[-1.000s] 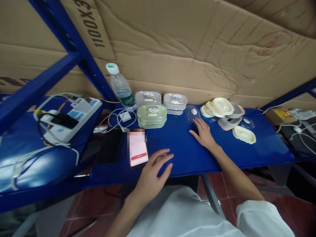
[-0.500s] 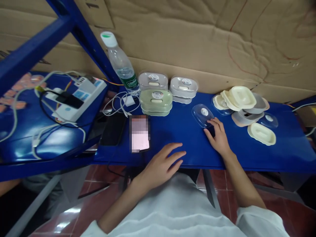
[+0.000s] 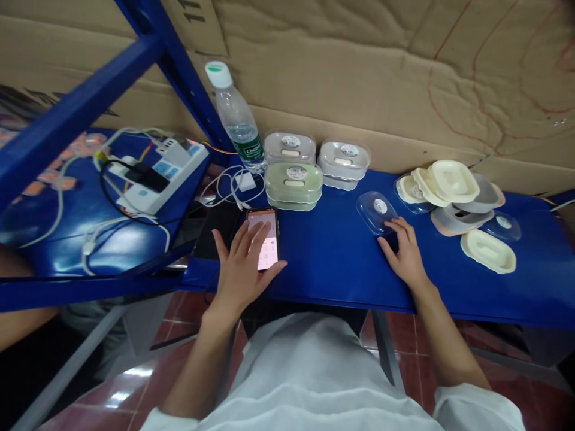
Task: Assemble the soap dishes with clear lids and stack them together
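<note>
My left hand (image 3: 242, 269) lies with spread fingers over a phone (image 3: 268, 238) whose screen is lit, flat on the blue table (image 3: 332, 257). My right hand (image 3: 404, 251) rests palm down on the table, fingertips touching a clear oval lid (image 3: 375, 211). Behind the phone stands a green soap box (image 3: 293, 184) with two grey soap boxes (image 3: 344, 161) behind it. To the right lies a loose pile of cream and grey box parts (image 3: 453, 194) and one cream tray (image 3: 487, 251).
A water bottle (image 3: 237, 120) stands by the blue rack post (image 3: 188, 78). A dark phone (image 3: 215, 230), a white charger with cable (image 3: 238, 185) and a power strip with leads (image 3: 153, 176) lie at the left. Cardboard lines the back wall (image 3: 359, 72).
My left hand has moved left from the table's front edge onto the lit phone. My right hand has stayed by the clear lid. The view has shifted slightly.
</note>
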Available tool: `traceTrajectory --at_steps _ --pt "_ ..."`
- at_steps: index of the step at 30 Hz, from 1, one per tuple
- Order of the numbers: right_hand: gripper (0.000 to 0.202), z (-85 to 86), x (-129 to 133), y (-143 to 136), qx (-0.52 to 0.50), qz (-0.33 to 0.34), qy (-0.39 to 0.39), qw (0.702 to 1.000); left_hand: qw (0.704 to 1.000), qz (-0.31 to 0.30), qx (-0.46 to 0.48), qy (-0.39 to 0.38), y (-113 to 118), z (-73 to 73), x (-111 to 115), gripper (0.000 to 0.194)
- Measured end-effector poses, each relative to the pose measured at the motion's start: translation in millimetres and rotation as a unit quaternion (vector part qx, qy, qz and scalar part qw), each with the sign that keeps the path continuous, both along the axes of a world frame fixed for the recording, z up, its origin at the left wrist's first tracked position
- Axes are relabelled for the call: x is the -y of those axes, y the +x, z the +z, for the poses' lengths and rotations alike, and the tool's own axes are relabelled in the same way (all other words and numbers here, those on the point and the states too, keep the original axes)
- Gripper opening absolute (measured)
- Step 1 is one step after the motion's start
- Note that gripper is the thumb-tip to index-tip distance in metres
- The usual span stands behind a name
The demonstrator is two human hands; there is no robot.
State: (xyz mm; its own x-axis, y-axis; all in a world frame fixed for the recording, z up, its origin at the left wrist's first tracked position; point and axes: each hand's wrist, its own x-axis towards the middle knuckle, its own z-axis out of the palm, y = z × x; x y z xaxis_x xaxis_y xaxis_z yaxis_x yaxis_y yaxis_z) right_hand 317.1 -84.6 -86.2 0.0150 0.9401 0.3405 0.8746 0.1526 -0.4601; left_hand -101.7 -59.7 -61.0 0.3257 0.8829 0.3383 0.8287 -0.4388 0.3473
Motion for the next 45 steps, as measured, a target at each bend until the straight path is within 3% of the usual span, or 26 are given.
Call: traceTrajectory --at_steps 3,6,10,12,14,16,19,23,27,31,36,40,42,45 --pt "0.044 1.9 1 -1 -0.009 0.014 0.0 1.0 0.998 -0.038 0.039 0.021 23 7.6 15 0.071" --pt "0.036 3.4 6 -6 -0.02 0.061 0.001 0.998 0.991 -0.121 0.058 -0.002 55 11.0 33 0.064" --pt "0.032 10.1 11 -11 -0.012 0.142 -0.016 0.99 0.975 -0.21 0.056 -0.042 91 6.9 49 0.056" --pt "0.034 18.6 7 -7 0.024 0.145 -0.025 0.989 0.972 -0.224 0.044 -0.055 102 4.0 50 0.057" --pt "0.039 29.9 -4 5 0.075 0.087 -0.008 0.993 0.973 -0.22 0.03 -0.064 109 1.6 45 0.059" --pt "0.048 41.4 -22 24 0.128 -0.012 0.026 0.991 0.976 -0.207 0.014 -0.064 114 -0.3 37 0.06" --pt "0.062 52.5 -51 58 0.18 -0.15 0.065 0.97 0.981 -0.189 -0.017 -0.05 121 -2.6 25 0.059" --pt "0.051 55.6 -80 92 0.165 -0.218 0.056 0.96 0.982 -0.181 -0.05 -0.029 124 -1.2 17 0.046" --pt "0.037 62.4 -79 97 0.118 -0.203 0.081 0.969 0.986 -0.156 -0.055 -0.02 123 3.7 13 0.053" --pt "0.035 65.5 -43 63 0.102 -0.137 0.108 0.979 0.986 -0.155 -0.049 -0.022 124 4.3 5 0.051" --pt "0.029 36.7 16 5 0.087 0.014 0.039 0.995 0.991 -0.125 -0.041 -0.035 115 -3.8 8 0.047" --pt "0.03 23.0 28 -3 0.089 0.107 0.007 0.99 0.998 -0.058 -0.011 -0.001 112 -8.9 18 0.048" --pt "0.034 29.8 19 10 0.102 0.107 0.02 0.989 0.999 -0.048 -0.004 0.009 115 -8.8 22 0.048" --pt "0.04 48.3 -2 40 0.125 -0.005 0.063 0.99 0.998 -0.06 0.003 0.015 119 -7.8 26 0.048"
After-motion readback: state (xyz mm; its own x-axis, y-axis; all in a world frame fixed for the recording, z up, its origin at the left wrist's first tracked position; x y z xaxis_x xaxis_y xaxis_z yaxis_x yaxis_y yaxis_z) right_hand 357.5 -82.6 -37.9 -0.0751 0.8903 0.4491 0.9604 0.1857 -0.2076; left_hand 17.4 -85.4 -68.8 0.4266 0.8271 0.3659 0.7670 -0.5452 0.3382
